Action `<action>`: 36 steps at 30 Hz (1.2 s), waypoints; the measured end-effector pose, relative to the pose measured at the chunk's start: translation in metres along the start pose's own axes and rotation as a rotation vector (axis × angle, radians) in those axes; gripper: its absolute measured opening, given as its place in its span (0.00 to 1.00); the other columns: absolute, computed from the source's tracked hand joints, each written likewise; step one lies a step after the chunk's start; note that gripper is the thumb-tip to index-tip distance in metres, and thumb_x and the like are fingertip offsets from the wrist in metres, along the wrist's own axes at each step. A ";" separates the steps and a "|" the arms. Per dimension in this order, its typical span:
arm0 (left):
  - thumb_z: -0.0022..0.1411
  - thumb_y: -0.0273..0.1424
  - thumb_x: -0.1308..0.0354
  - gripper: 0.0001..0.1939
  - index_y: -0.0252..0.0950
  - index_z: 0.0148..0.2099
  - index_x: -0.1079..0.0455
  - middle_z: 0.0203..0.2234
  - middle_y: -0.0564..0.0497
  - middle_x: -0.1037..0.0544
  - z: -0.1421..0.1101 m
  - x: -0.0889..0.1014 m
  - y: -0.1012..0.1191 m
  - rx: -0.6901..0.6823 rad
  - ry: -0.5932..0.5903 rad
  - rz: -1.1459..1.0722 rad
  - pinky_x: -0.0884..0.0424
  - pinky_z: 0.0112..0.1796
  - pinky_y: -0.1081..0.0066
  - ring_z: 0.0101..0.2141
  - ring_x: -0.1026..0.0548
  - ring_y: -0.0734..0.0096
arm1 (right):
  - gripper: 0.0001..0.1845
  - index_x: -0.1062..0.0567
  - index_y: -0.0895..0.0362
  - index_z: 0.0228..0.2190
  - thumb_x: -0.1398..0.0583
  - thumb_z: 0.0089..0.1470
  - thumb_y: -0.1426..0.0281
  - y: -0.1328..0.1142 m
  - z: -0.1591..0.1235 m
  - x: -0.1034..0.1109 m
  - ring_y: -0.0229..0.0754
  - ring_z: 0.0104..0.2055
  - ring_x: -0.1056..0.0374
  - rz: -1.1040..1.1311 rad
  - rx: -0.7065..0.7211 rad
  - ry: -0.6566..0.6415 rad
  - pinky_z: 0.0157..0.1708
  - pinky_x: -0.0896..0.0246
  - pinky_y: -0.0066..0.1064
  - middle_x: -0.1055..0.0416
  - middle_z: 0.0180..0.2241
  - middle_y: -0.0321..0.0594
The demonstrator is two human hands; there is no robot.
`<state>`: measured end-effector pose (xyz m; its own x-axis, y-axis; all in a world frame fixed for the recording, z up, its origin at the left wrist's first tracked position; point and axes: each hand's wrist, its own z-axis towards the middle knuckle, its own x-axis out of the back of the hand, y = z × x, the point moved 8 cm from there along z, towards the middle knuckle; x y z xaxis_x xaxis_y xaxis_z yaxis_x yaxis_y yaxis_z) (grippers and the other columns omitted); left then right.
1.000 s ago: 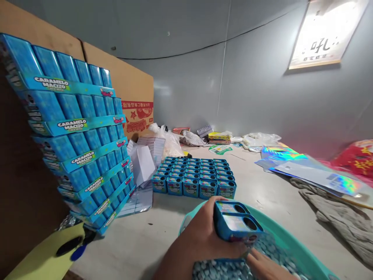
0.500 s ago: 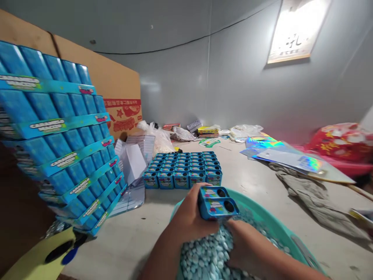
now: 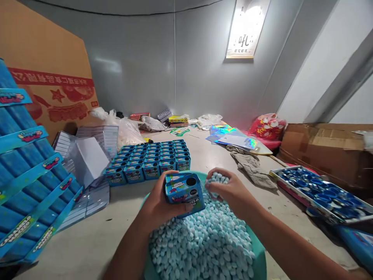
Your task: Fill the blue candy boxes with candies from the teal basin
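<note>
My left hand (image 3: 155, 206) is wrapped round a pair of small blue candy tins (image 3: 179, 186) printed with lettering, tilted above a turquoise basin (image 3: 261, 254). A dark round opening shows on the top of one tin. Pale blue candies (image 3: 201, 241) heap up in the basin. Over its far right side, my right hand (image 3: 231, 190) is closed round a handful of the same candies, which show between thumb and fingers. The two hands are a short way apart. Just beyond the basin, several rows of similar blue tins (image 3: 151, 169) stand upright on the table.
Stacked display trays of blue packs (image 3: 32, 167) rise at the left before a large cardboard box (image 3: 58, 97). At the right lie a tray of blue lids (image 3: 323, 194), a grey cloth (image 3: 250, 167) and shiny sheets (image 3: 233, 140). Plastic bags (image 3: 125, 128) lie at the back.
My view has swung right, bringing the tray of lids into sight. My right hand has come up out of the candies with a handful. My left hand still holds the tins, now tilted differently.
</note>
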<state>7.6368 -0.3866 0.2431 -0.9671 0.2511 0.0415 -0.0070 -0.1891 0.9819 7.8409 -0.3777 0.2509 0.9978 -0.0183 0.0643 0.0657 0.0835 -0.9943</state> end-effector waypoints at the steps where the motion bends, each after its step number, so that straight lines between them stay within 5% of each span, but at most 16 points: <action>1: 0.42 0.32 0.20 0.43 0.44 0.58 0.36 0.49 0.48 0.20 0.001 0.000 -0.001 0.005 -0.010 0.019 0.24 0.48 0.63 0.49 0.20 0.53 | 0.15 0.27 0.54 0.31 0.31 0.40 0.66 -0.009 0.001 0.001 0.34 0.22 0.41 0.082 0.019 0.027 0.21 0.52 0.24 0.35 0.20 0.28; 9: 0.44 0.38 0.20 0.47 0.43 0.63 0.39 0.55 0.45 0.23 0.000 -0.002 -0.008 0.026 -0.073 0.067 0.25 0.51 0.63 0.53 0.22 0.53 | 0.14 0.29 0.54 0.29 0.30 0.40 0.70 -0.062 0.011 -0.023 0.33 0.22 0.36 0.321 0.189 0.063 0.19 0.50 0.25 0.31 0.24 0.29; 15: 0.50 0.35 0.25 0.43 0.45 0.65 0.40 0.50 0.49 0.22 -0.005 -0.008 -0.005 0.015 -0.148 0.269 0.25 0.46 0.65 0.46 0.21 0.57 | 0.13 0.28 0.54 0.30 0.30 0.43 0.70 -0.048 0.013 -0.047 0.34 0.23 0.35 0.352 0.176 -0.029 0.21 0.45 0.25 0.30 0.25 0.29; 19: 0.42 0.42 0.21 0.49 0.47 0.64 0.38 0.50 0.50 0.22 -0.005 -0.010 -0.005 0.019 -0.126 0.434 0.26 0.44 0.64 0.45 0.22 0.53 | 0.14 0.29 0.54 0.30 0.30 0.43 0.70 -0.035 0.014 -0.053 0.34 0.22 0.36 0.403 0.123 -0.071 0.22 0.43 0.25 0.29 0.24 0.30; 27: 0.47 0.38 0.25 0.41 0.50 0.62 0.38 0.46 0.54 0.21 -0.005 -0.011 -0.001 -0.027 -0.094 0.525 0.26 0.43 0.63 0.41 0.22 0.59 | 0.14 0.29 0.53 0.29 0.28 0.44 0.71 -0.031 0.015 -0.053 0.38 0.26 0.31 0.544 0.108 -0.142 0.26 0.38 0.26 0.29 0.26 0.31; 36: 0.49 0.38 0.26 0.45 0.52 0.63 0.45 0.51 0.52 0.26 -0.007 -0.009 0.001 -0.057 -0.009 0.525 0.25 0.46 0.63 0.46 0.22 0.59 | 0.12 0.24 0.53 0.29 0.26 0.48 0.68 -0.035 0.011 -0.044 0.40 0.37 0.30 0.430 0.284 -0.155 0.41 0.35 0.34 0.26 0.36 0.34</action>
<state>7.6438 -0.3953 0.2421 -0.8417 0.1170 0.5272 0.4639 -0.3431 0.8168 7.7947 -0.3688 0.2834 0.9241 0.2225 -0.3107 -0.3700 0.3176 -0.8731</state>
